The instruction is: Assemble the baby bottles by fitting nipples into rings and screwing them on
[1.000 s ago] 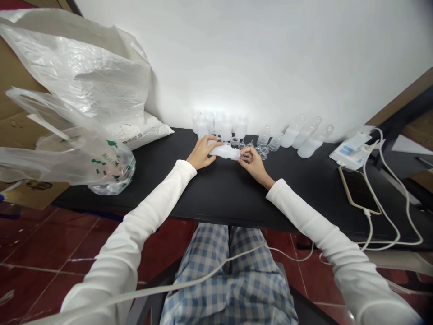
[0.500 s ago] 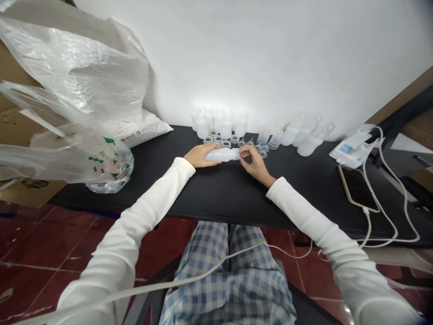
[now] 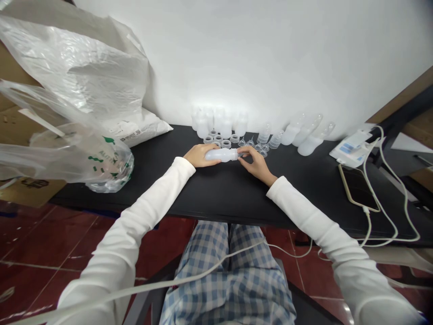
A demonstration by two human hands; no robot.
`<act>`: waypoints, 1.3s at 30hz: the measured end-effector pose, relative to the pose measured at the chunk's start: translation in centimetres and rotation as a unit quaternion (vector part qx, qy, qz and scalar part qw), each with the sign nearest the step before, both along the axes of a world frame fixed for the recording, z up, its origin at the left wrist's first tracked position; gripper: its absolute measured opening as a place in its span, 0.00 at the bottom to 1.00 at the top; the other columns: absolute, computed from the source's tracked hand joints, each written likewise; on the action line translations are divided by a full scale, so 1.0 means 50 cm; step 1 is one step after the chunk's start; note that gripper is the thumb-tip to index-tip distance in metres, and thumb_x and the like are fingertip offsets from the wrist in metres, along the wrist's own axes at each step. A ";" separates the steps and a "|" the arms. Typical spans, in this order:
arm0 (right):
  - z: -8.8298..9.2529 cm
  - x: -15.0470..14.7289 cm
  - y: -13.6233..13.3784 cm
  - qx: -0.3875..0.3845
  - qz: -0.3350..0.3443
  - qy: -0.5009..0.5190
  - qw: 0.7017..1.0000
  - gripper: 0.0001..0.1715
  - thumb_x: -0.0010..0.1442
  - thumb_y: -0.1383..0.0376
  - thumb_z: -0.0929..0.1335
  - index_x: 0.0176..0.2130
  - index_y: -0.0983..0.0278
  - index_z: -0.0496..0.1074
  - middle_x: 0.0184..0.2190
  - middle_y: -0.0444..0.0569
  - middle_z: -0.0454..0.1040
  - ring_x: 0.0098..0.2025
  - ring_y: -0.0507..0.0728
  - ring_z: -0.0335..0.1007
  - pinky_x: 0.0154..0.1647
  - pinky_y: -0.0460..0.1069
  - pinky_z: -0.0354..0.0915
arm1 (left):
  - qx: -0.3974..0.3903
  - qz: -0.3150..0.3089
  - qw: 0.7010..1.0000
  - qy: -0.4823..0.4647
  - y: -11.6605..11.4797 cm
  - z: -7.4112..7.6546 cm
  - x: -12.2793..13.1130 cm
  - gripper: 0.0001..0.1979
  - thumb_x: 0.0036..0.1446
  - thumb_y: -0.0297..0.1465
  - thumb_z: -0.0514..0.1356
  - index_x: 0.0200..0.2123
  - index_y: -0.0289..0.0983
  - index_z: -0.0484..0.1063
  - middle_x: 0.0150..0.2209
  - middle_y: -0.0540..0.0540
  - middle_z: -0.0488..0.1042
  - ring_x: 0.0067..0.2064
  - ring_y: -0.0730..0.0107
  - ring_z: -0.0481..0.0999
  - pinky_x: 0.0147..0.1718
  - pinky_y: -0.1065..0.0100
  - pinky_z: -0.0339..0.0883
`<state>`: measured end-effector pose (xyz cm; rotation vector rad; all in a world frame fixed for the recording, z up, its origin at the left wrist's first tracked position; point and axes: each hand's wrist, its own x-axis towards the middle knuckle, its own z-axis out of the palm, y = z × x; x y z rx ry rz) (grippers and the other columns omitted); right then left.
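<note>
My left hand is closed around the body of a frosted white baby bottle, which lies sideways with its neck to the right. At the neck end, my right hand pinches a small clear part that looks like a bottle nipple; the fingers partly hide it. Just behind the bottle are several clear collar rings. Clear nipples lie behind and beside my right hand, near clear domed caps. Several uncapped bottles stand against the wall.
Capped bottles stand tilted-looking at the right rear of the black table. Farther right are a white box-like packet and a phone with white cables. Plastic bags crowd the left side. A cable crosses above my lap.
My right fingers have shifted very slightly at the bottle's neck. The bottle and my left hand stay almost in place.
</note>
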<state>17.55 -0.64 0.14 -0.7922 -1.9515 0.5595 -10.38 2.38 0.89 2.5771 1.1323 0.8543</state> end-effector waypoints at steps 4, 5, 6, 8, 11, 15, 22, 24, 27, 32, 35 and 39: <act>-0.001 0.001 0.003 -0.043 -0.021 0.013 0.999 0.19 0.63 0.50 0.70 0.48 0.58 0.69 0.43 0.50 0.78 0.43 0.59 0.76 0.42 0.54 0.71 | 0.039 -0.001 0.999 0.013 -0.002 -0.002 0.001 0.26 0.55 0.50 0.65 0.50 0.38 0.77 0.48 0.42 0.82 0.48 0.58 0.83 0.49 0.64 0.74; -0.001 0.001 0.004 -0.051 -0.025 0.010 0.998 0.20 0.64 0.48 0.69 0.48 0.58 0.69 0.39 0.49 0.78 0.40 0.58 0.76 0.40 0.53 0.69 | 0.048 -0.007 0.999 0.019 -0.003 -0.002 0.003 0.26 0.55 0.49 0.65 0.51 0.38 0.76 0.48 0.43 0.82 0.48 0.58 0.83 0.49 0.65 0.74; -0.002 0.001 0.005 -0.059 -0.028 0.005 0.998 0.22 0.65 0.45 0.68 0.47 0.58 0.68 0.35 0.47 0.77 0.37 0.57 0.75 0.38 0.52 0.68 | 0.058 -0.014 0.998 0.025 -0.005 -0.001 0.004 0.26 0.56 0.49 0.65 0.51 0.38 0.76 0.48 0.43 0.82 0.48 0.59 0.83 0.49 0.65 0.74; -0.003 0.002 0.006 -0.070 -0.035 -0.009 0.997 0.25 0.66 0.42 0.65 0.46 0.59 0.68 0.29 0.45 0.75 0.32 0.56 0.72 0.36 0.52 0.65 | 0.075 -0.022 0.996 0.038 -0.007 0.000 0.008 0.26 0.57 0.49 0.65 0.51 0.37 0.76 0.48 0.43 0.82 0.48 0.60 0.83 0.49 0.65 0.74; -0.003 0.003 0.007 -0.080 -0.048 -0.027 0.995 0.27 0.67 0.40 0.62 0.42 0.59 0.68 0.26 0.43 0.73 0.29 0.55 0.69 0.36 0.51 0.63 | 0.094 -0.022 0.994 0.054 -0.009 0.000 0.012 0.26 0.58 0.49 0.64 0.52 0.37 0.76 0.48 0.42 0.82 0.48 0.60 0.83 0.48 0.66 0.74; -0.001 0.005 0.008 -0.085 -0.073 -0.050 0.993 0.28 0.68 0.39 0.60 0.38 0.60 0.68 0.24 0.43 0.72 0.28 0.54 0.67 0.37 0.51 0.64 | 0.103 -0.019 0.992 0.067 -0.007 -0.002 0.014 0.26 0.58 0.49 0.64 0.52 0.36 0.76 0.48 0.42 0.82 0.47 0.60 0.83 0.47 0.66 0.74; -0.006 0.003 0.004 0.040 -0.048 -0.139 0.988 0.32 0.67 0.44 0.64 0.57 0.63 0.66 0.55 0.61 0.75 0.54 0.66 0.73 0.55 0.60 0.67 | 0.074 -0.001 0.996 0.051 -0.007 -0.001 0.011 0.26 0.59 0.49 0.63 0.53 0.37 0.75 0.50 0.43 0.82 0.49 0.60 0.82 0.50 0.64 0.74; -0.010 0.004 0.004 0.076 -0.045 -0.175 0.981 0.34 0.66 0.47 0.67 0.62 0.63 0.63 0.60 0.62 0.72 0.58 0.68 0.71 0.57 0.61 0.66 | 0.069 0.002 0.996 0.048 -0.007 -0.001 0.010 0.27 0.59 0.49 0.63 0.53 0.36 0.74 0.50 0.42 0.81 0.50 0.59 0.82 0.51 0.64 0.74; -0.013 0.008 0.007 0.094 -0.055 -0.198 0.974 0.27 0.69 0.53 0.64 0.62 0.63 0.64 0.58 0.61 0.73 0.55 0.67 0.72 0.55 0.61 0.66 | 0.069 0.000 0.996 0.049 -0.004 -0.003 0.009 0.27 0.58 0.49 0.64 0.53 0.35 0.74 0.50 0.42 0.81 0.50 0.58 0.83 0.50 0.62 0.75; -0.007 0.015 0.009 0.079 -0.062 -0.226 0.969 0.28 0.70 0.50 0.64 0.62 0.62 0.65 0.53 0.59 0.76 0.51 0.65 0.73 0.53 0.60 0.64 | 0.097 -0.012 0.994 0.052 -0.002 -0.005 0.007 0.26 0.58 0.49 0.64 0.52 0.35 0.75 0.49 0.41 0.82 0.48 0.59 0.83 0.49 0.64 0.75; -0.004 0.015 0.008 0.061 -0.074 -0.238 0.966 0.28 0.70 0.45 0.62 0.55 0.62 0.70 0.46 0.57 0.77 0.48 0.64 0.72 0.52 0.59 0.63 | 0.113 -0.028 0.992 0.058 -0.003 -0.007 0.010 0.25 0.58 0.48 0.65 0.51 0.36 0.75 0.47 0.43 0.82 0.47 0.61 0.83 0.48 0.66 0.75; -0.005 0.013 0.013 0.031 -0.084 -0.226 0.970 0.34 0.72 0.41 0.54 0.40 0.61 0.74 0.40 0.54 0.74 0.44 0.62 0.69 0.50 0.57 0.61 | 0.130 -0.046 0.988 0.063 -0.003 -0.011 0.016 0.25 0.59 0.48 0.64 0.53 0.37 0.75 0.46 0.44 0.82 0.46 0.62 0.83 0.47 0.66 0.75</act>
